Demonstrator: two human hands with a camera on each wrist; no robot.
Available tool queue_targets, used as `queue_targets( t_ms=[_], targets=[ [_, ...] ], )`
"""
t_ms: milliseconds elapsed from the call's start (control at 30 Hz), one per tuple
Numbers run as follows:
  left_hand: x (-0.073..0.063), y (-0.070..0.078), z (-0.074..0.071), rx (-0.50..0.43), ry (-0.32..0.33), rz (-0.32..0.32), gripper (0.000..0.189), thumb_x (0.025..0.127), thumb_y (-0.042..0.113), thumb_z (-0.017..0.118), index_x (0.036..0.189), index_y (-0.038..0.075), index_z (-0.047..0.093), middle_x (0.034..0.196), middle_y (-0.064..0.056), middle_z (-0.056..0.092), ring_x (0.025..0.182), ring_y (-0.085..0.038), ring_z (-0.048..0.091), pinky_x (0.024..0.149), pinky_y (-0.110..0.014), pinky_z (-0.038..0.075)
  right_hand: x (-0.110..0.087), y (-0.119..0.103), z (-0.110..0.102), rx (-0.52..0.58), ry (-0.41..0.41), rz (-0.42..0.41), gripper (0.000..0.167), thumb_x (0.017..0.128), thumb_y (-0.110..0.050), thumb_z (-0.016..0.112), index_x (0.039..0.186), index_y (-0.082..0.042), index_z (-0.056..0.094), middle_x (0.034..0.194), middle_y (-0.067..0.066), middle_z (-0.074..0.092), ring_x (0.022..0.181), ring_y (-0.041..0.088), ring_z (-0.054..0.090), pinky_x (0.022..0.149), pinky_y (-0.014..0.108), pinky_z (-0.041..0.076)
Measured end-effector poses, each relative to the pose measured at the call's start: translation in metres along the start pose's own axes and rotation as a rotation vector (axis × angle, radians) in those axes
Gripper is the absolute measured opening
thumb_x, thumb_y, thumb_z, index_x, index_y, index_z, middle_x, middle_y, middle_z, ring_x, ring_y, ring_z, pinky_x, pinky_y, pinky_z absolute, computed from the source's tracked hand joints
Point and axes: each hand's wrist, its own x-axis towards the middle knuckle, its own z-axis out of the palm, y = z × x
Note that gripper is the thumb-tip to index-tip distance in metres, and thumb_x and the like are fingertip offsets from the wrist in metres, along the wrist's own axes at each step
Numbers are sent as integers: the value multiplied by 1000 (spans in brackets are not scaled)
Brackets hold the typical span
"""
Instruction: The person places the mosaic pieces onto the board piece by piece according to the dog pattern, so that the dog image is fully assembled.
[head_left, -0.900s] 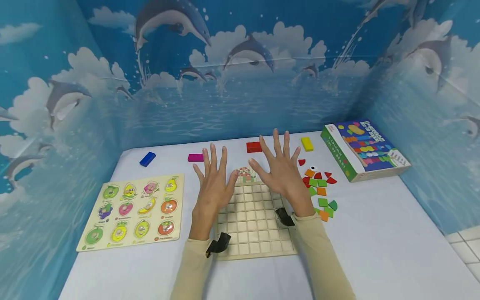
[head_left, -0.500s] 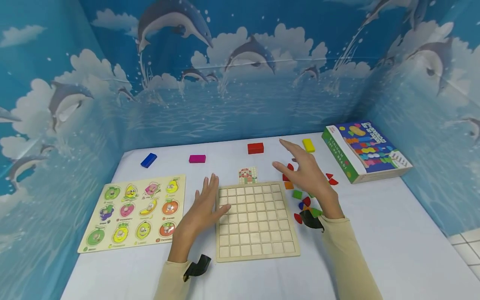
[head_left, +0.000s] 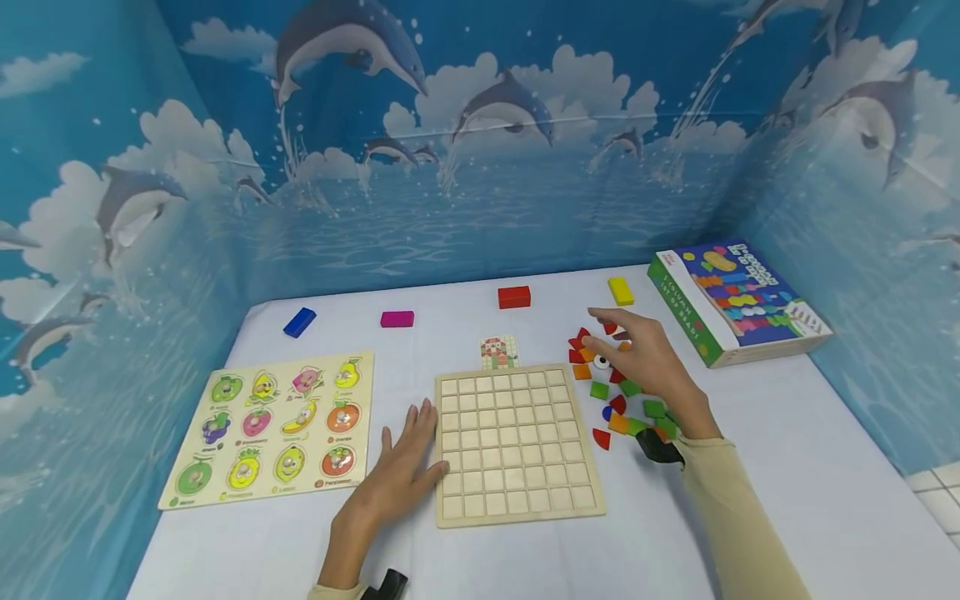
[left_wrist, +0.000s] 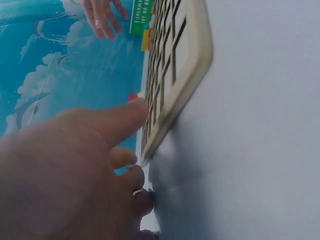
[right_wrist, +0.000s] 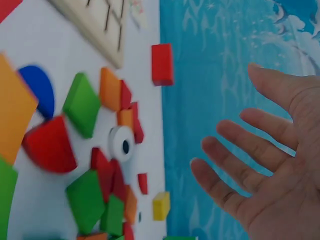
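Observation:
My left hand [head_left: 401, 475] lies at the left edge of a wooden grid board [head_left: 517, 442], its thumb over the rim. In the left wrist view that thumb [left_wrist: 120, 120] reaches the board's edge, fingers beside it. My right hand [head_left: 648, 354] hovers above a loose pile of small coloured pieces, fingers spread and holding nothing. Among them are a green square [right_wrist: 82, 105], a red quarter-round piece [right_wrist: 50, 145], a blue piece [right_wrist: 40, 90] and a white disc with a black dot [right_wrist: 121, 143]. A small pattern card [head_left: 499, 352] touches the board's far edge.
A fruit puzzle board [head_left: 270, 429] lies on the left. Blue [head_left: 300, 322], magenta [head_left: 397, 319], red [head_left: 514, 297] and yellow [head_left: 621, 291] blocks line the back. A bead game box [head_left: 738, 300] stands at the back right, before a dolphin-print curtain [head_left: 480, 192].
Both hands have parted from above the grid board. The left came down to its left edge; the right moved right, over the coloured pieces. The board and card now show fully.

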Motion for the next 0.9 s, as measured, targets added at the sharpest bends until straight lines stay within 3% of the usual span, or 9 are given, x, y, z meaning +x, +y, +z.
queue_targets(
  t_ms=[167, 300, 433, 567, 700, 900],
  targets=[
    [-4, -3, 3, 23, 11, 8, 88, 105, 27, 71, 173, 7, 18, 181, -7, 11, 168, -30, 2, 134, -62, -6, 7, 17, 5, -17, -10, 6, 46, 100, -18, 79, 141, 0, 69, 140, 24, 69, 117, 44, 70, 95, 61, 63],
    [-5, -5, 4, 11, 11, 17, 93, 102, 27, 75, 173, 8, 18, 181, -7, 11, 168, -29, 1, 134, -62, -7, 18, 26, 10, -28, -65, 39, 39, 99, -15, 80, 135, -1, 73, 134, 20, 73, 108, 38, 71, 91, 55, 66],
    [-6, -7, 4, 6, 4, 23, 92, 102, 28, 75, 173, 10, 19, 181, -4, 11, 168, -29, 1, 134, -62, -8, 30, 33, 13, -34, -137, 10, 34, 98, -11, 80, 130, 1, 76, 122, 18, 76, 100, 32, 69, 84, 36, 66],
    [-6, -7, 4, 14, 9, 26, 89, 102, 29, 75, 172, 11, 23, 181, -1, 13, 168, -27, 1, 134, -61, -8, 42, 37, 14, -34, -202, -41, 29, 98, -7, 80, 125, 3, 78, 112, 16, 77, 93, 27, 65, 75, 20, 57],
    [-6, -8, 4, 3, 21, 36, 87, 102, 29, 75, 171, 10, 26, 180, -1, 16, 168, -29, 3, 134, -62, -7, 50, 40, 13, -33, -253, -17, 27, 98, -3, 79, 124, 3, 79, 110, 16, 76, 89, 26, 61, 71, 20, 53],
    [-6, -10, 5, -7, 24, 45, 87, 102, 30, 75, 171, 9, 26, 180, -3, 17, 168, -31, 4, 134, -63, -7, 58, 42, 18, -40, -300, 69, 24, 99, -6, 78, 122, -1, 81, 107, 14, 70, 92, 27, 57, 74, 28, 54]
  ],
)
